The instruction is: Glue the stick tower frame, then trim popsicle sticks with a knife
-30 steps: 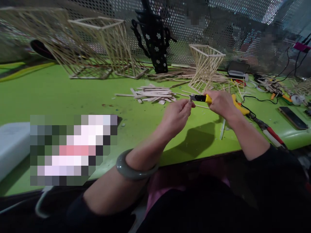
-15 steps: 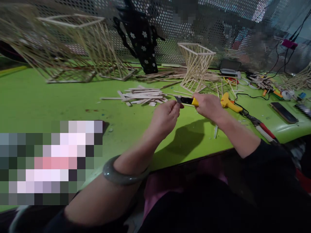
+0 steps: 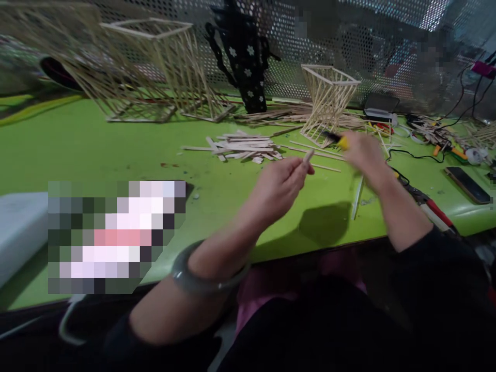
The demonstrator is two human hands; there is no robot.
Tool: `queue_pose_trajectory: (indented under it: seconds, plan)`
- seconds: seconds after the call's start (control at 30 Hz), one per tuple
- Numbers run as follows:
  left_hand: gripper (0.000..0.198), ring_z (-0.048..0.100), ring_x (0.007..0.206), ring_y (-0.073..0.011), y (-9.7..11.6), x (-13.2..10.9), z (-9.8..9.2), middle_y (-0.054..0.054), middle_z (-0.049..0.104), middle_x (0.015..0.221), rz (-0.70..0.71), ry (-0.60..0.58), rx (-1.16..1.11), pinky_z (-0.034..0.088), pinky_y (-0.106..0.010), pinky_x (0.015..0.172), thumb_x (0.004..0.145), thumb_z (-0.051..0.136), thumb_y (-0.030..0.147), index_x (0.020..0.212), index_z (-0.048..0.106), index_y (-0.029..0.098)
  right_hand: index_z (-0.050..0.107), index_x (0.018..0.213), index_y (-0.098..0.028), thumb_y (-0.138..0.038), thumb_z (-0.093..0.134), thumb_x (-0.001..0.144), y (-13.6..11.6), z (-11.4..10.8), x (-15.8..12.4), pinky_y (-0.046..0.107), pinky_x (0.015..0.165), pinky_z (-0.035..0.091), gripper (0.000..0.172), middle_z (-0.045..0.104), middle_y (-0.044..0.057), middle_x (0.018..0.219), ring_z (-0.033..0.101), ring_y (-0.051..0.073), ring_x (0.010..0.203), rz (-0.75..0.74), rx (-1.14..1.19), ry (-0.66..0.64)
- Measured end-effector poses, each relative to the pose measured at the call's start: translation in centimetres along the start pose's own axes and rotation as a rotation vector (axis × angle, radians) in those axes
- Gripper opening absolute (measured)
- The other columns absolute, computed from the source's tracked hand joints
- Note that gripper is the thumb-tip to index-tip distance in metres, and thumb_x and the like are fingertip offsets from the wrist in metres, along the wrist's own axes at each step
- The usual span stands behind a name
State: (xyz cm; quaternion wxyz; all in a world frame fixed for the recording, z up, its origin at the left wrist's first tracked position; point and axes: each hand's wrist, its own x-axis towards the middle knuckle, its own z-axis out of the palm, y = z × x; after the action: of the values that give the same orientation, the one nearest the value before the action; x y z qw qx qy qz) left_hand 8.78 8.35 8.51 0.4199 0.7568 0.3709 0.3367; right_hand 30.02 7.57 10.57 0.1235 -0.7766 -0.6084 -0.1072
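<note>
My left hand (image 3: 281,186) is raised over the green table (image 3: 96,150), fingers pinched on a short pale wooden stick (image 3: 308,156). My right hand (image 3: 364,152), blurred by motion, is closed round a yellow and black utility knife (image 3: 336,138), held farther back and to the right, apart from the stick. A grey bangle (image 3: 207,271) sits on my left wrist. A heap of flat wooden sticks (image 3: 242,146) lies just beyond my left hand.
Stick-built lattice frames stand at the back: two large ones (image 3: 155,72) on the left, a small one (image 3: 329,101) behind my right hand. A yellow glue gun, red-handled pliers (image 3: 436,212), a phone (image 3: 467,186) and cables lie right. A white box (image 3: 19,232) sits at left.
My right hand has pulled the knife away from the stick, up and to the right. My left hand keeps the stick in about the same place.
</note>
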Motion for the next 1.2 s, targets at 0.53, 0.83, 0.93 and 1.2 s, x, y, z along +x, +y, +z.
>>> queue_pose_trajectory:
  seconds: [0.53, 0.83, 0.93, 1.2]
  plan:
    - [0.016, 0.044, 0.052, -0.0093, -1.9, 1.4, 2.4, 0.002, 0.055, 0.061, 0.071, -0.068, 0.181, 0.032, -0.022, 0.052, 0.085, 0.051, 0.028, 0.086, 0.059, 0.014, 0.056, 0.064, -0.017, -0.042, 0.074, 0.06, -3.2, 0.4, -0.9, 0.022, 0.048, 0.04, 0.031, 0.053, -0.004, 0.052, 0.05, 0.009, 0.048, -0.179, 1.033, -0.423]
    - [0.015, 0.058, 0.062, -0.0151, -2.5, 1.1, 2.3, -0.007, 0.068, 0.075, 0.202, 0.073, 0.497, 0.038, -0.025, 0.055, 0.087, 0.05, 0.026, 0.092, 0.061, 0.017, 0.051, 0.061, -0.018, -0.047, 0.078, 0.056, -3.3, 1.3, -0.7, 0.021, 0.044, 0.037, 0.04, 0.051, -0.005, 0.047, 0.047, 0.007, 0.042, -0.002, 0.949, -0.439]
    - [0.018, 0.055, 0.058, -0.0137, -2.4, 1.0, 2.2, -0.006, 0.066, 0.071, 0.204, 0.089, 0.471, 0.036, -0.025, 0.053, 0.089, 0.047, 0.027, 0.085, 0.062, 0.016, 0.048, 0.061, -0.02, -0.05, 0.076, 0.059, -2.6, 1.6, -0.4, 0.022, 0.043, 0.038, 0.041, 0.047, -0.006, 0.046, 0.043, 0.007, 0.041, 0.054, 1.069, -0.343]
    - [0.017, 0.047, 0.04, -0.0048, -1.3, 1.6, 1.8, 0.004, 0.054, 0.057, -0.183, -0.041, -0.336, 0.037, -0.017, 0.042, 0.091, 0.037, 0.018, 0.084, 0.052, 0.016, 0.062, 0.084, -0.021, -0.031, 0.058, 0.073, -1.9, 1.5, -0.5, 0.028, 0.058, 0.038, 0.015, 0.062, 0.002, 0.069, 0.055, 0.016, 0.063, -0.193, 0.428, -0.045]
